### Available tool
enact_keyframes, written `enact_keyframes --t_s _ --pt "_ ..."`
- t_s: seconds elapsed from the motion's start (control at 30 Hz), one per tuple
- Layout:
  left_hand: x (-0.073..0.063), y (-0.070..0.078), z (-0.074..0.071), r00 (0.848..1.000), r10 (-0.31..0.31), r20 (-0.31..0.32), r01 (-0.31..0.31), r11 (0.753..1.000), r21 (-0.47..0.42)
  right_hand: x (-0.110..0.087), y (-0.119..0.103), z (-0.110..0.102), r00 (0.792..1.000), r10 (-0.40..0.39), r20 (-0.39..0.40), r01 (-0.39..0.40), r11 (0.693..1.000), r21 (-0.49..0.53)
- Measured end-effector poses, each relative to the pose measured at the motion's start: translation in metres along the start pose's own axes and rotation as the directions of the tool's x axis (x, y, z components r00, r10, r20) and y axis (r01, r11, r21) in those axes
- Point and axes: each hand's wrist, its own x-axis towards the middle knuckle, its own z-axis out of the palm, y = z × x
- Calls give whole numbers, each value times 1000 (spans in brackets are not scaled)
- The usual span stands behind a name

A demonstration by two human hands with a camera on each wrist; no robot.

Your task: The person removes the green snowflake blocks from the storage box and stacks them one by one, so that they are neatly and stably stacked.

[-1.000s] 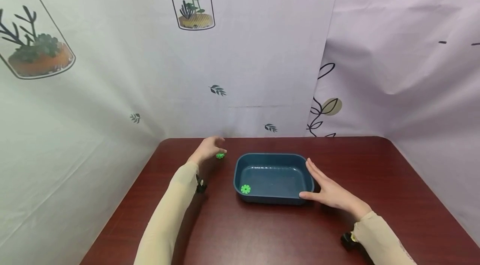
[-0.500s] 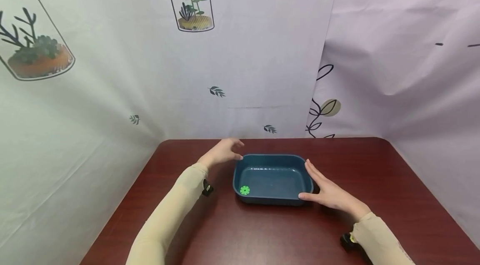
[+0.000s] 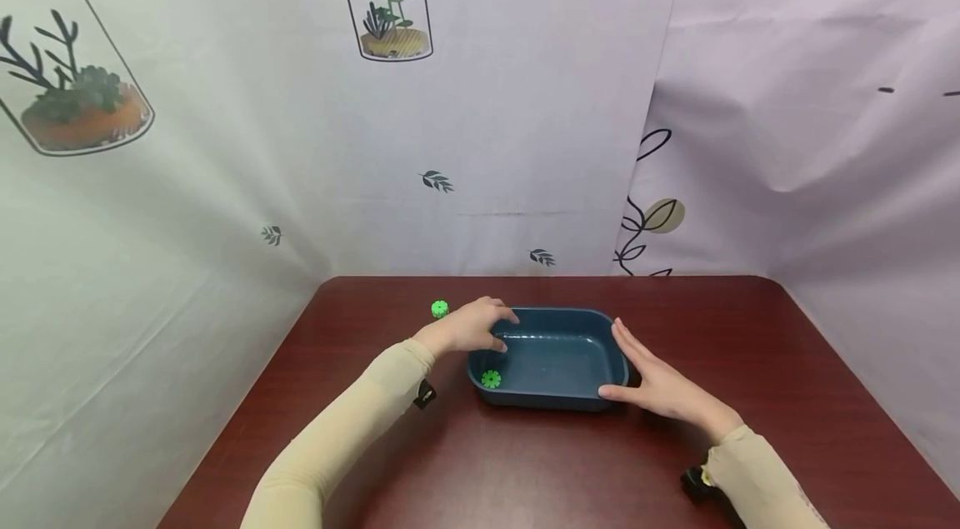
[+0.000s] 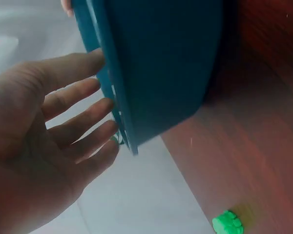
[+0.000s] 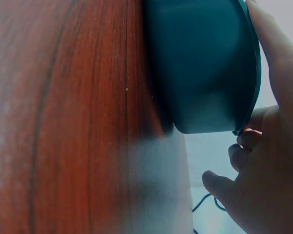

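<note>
A dark teal rectangular tray (image 3: 547, 404) stands on the table. In its near left corner lies a flat green notched disc (image 3: 491, 379). My left hand (image 3: 470, 326) is over the tray's left rim, fingers loosely spread; nothing shows in its grasp in the left wrist view, where the hand (image 4: 53, 112) has its palm visible. My right hand (image 3: 663, 383) touches the tray's right end, its fingers and thumb stretched along the rim. Behind the left hand, several green notched discs (image 3: 439, 309), apparently a small stack (image 4: 228, 223), sit on the table.
The dark red wooden table (image 3: 525, 471) ends at a patterned cloth wall (image 3: 525, 137) behind it, with cloth on both sides too. A dark cable (image 5: 217, 202) shows beyond the table in the right wrist view.
My left hand has moved right and nearer, from beside the green discs at the back left to over the tray's left rim. The discs there show again. The right hand and tray stay put.
</note>
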Motion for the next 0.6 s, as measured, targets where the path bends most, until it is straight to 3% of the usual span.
enact_keyframes --t_s 0.3,0.6 --pt "-1 8 14 994 36 100 -43 997 71 0 0 0 1000 -3 -1 3 1000 4" --pt "-4 10 24 979 75 188 -100 986 130 1 1 -1 1000 0 4 0 1000 2"
